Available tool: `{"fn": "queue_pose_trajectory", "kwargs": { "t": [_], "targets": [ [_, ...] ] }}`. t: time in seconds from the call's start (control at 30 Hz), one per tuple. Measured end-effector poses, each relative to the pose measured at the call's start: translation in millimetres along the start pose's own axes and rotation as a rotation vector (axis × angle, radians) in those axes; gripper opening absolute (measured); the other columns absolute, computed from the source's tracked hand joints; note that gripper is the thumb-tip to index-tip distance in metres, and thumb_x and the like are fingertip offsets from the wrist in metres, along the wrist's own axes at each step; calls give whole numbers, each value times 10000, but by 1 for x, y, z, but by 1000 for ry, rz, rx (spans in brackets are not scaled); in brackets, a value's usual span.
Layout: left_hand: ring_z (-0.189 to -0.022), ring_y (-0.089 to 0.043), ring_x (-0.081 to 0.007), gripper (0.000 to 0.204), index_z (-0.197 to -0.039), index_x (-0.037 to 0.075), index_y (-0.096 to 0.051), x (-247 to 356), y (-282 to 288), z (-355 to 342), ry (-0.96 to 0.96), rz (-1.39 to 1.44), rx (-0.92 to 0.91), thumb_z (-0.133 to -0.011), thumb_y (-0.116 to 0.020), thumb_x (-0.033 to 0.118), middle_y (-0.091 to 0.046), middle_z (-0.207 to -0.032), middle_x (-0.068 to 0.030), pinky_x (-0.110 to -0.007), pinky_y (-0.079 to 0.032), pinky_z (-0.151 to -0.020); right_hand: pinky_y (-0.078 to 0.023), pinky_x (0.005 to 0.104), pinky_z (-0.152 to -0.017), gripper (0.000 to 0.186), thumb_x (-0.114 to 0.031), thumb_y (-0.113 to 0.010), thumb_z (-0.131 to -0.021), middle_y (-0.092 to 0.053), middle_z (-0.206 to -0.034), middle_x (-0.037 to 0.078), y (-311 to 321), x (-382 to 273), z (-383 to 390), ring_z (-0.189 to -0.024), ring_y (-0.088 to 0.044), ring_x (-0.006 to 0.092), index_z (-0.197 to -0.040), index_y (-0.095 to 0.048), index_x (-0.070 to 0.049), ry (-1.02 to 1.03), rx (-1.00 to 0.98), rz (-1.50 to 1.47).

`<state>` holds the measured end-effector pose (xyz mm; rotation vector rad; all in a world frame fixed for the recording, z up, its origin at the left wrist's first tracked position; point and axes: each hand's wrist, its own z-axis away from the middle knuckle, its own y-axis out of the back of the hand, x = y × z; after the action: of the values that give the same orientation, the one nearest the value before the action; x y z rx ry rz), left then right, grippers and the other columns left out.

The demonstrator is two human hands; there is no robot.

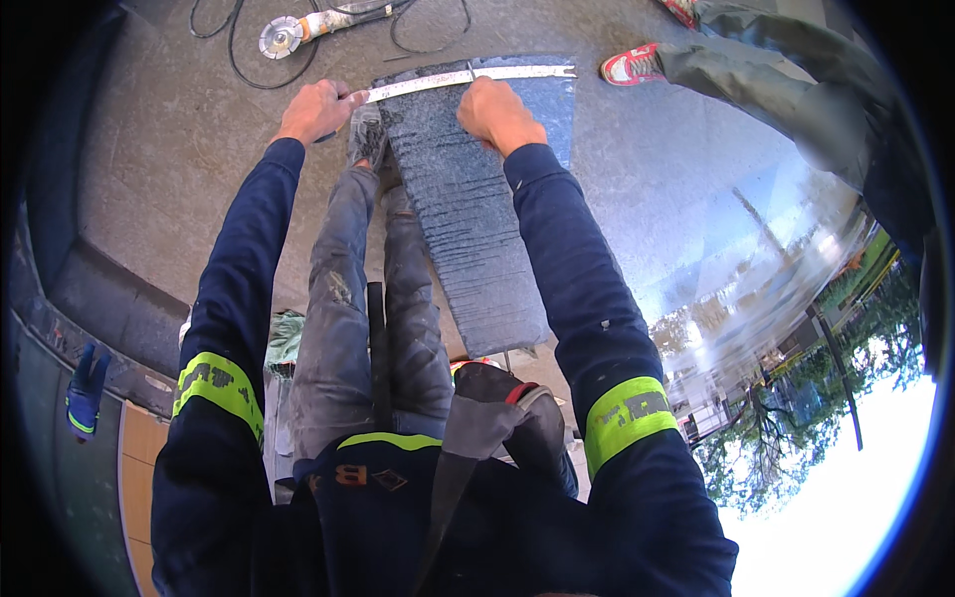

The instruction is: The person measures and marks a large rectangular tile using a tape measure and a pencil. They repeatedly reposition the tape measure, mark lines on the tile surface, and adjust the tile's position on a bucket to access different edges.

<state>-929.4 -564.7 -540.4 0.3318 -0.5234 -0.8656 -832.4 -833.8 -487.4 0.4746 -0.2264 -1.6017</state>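
Note:
A long dark grey stone slab (468,209) with a ridged, streaked surface lies on the floor by my legs. Across its far end runs a white measuring rule (428,85) with fine markings. My left hand (320,109) is closed on the rule's left end, just beyond the slab's left edge. Over the slab, my right hand (494,109) is closed, with its fingertips against the rule's near edge. A thin dark line shows above those fingertips, but whatever they pinch is too small to make out.
An angle grinder (323,24) with a segmented disc lies on the floor at the far left, its black cable (239,60) looped around it. Another person's red shoe (632,66) stands right of the slab's far end. A dark wall base (109,289) runs along the left.

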Motion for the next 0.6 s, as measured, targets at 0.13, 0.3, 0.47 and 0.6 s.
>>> {"fn": "queue_pose_trajectory", "kwargs": {
  "t": [0.13,0.3,0.47,0.6],
  "targets": [
    [-943,-776,-410,533,-1133,82,-826,5,-5,13,-4,-39,44,-1003,-673,576,-783,-908,-230,-507,-600,-870,-600,510,-814,232,-97,-598,-937,-774,-943,271,15,-5,-6,-863,-767,434,-953,-768,61,12,-121,21],
    [-953,-771,-424,496,-1112,96,-828,15,-20,46,64,38,2,-1010,-671,556,-784,-929,-224,-514,-598,-855,-598,497,-722,242,-92,-588,-945,-762,-861,278,22,-11,-5,-730,-762,412,-905,-752,82,-35,-134,16],
    [-998,-761,-429,453,-1118,133,-830,26,-43,75,106,26,-19,-1005,-674,543,-787,-991,-213,-520,-600,-863,-573,505,-1046,315,-114,-638,-969,-747,-1261,289,12,-12,-3,-1218,-718,452,-1211,-758,47,-123,-62,22],
    [-936,-750,-449,442,-1019,107,-813,29,-69,103,47,63,76,-1002,-678,528,-772,-937,-221,-537,-586,-814,-530,525,-1118,360,-138,-623,-994,-690,-1381,294,9,-9,-5,-1315,-649,481,-1293,-728,34,-121,-82,-18]
  ]
}}
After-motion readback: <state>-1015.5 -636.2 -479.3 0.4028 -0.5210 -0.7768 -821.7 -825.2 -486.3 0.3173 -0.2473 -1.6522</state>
